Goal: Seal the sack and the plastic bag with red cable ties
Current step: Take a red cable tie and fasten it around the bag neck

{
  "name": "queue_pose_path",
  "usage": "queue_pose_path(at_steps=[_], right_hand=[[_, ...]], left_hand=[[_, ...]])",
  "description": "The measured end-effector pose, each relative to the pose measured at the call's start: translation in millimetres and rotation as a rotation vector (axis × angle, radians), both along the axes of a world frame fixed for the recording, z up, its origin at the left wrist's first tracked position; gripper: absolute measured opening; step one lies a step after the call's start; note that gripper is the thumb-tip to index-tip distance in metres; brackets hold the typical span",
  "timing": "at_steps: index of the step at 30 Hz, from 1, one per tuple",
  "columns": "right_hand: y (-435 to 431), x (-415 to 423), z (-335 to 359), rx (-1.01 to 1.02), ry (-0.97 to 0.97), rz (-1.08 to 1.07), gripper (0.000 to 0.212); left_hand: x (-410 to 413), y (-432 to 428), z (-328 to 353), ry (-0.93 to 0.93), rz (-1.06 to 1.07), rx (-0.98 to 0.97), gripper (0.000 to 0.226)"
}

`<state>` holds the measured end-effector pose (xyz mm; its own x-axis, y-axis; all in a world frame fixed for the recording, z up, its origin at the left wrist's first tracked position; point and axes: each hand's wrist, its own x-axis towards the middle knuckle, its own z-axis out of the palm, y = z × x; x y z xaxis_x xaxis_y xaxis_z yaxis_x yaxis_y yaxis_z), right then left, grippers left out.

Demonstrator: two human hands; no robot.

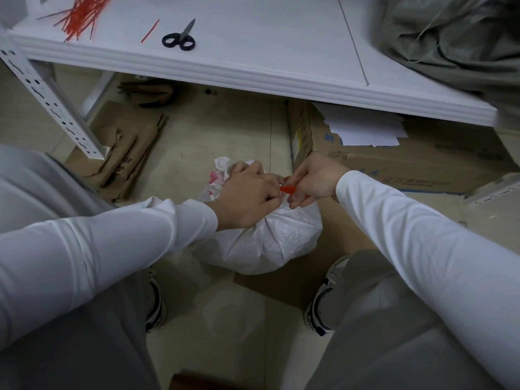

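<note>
A white plastic bag (pixel 267 240) stands on the floor between my feet, its neck bunched together at the top. My left hand (pixel 247 195) grips the gathered neck, whose crumpled white and red end (pixel 221 175) sticks out past my fingers. A red cable tie (pixel 288 189) shows between my two hands at the neck. My right hand (pixel 312 180) pinches that tie with fingers and thumb. How far the tie runs round the neck is hidden by my hands. A grey-green sack (pixel 455 38) lies on the white shelf (pixel 253 71) at the upper right.
A heap of red cable ties (pixel 81 15) lies at the shelf's left end, with a single tie (pixel 150 30) and black scissors (pixel 180 38) beside it. Under the shelf are a cardboard box (pixel 408 164) with papers on top and flattened cardboard (pixel 123 153) by the perforated shelf leg (pixel 50 102).
</note>
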<state>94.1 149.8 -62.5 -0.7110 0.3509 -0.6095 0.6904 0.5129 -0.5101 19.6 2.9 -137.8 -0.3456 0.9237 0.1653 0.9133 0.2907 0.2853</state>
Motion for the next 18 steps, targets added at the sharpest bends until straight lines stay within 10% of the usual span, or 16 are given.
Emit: queue_pose_path(at_steps=[18], right_hand=[[-9.2, 2.2, -0.2, 0.044, 0.008, 0.007, 0.032]], left_hand=[[7.8, -4.1, -6.1, 0.050, 0.003, 0.036, 0.054]])
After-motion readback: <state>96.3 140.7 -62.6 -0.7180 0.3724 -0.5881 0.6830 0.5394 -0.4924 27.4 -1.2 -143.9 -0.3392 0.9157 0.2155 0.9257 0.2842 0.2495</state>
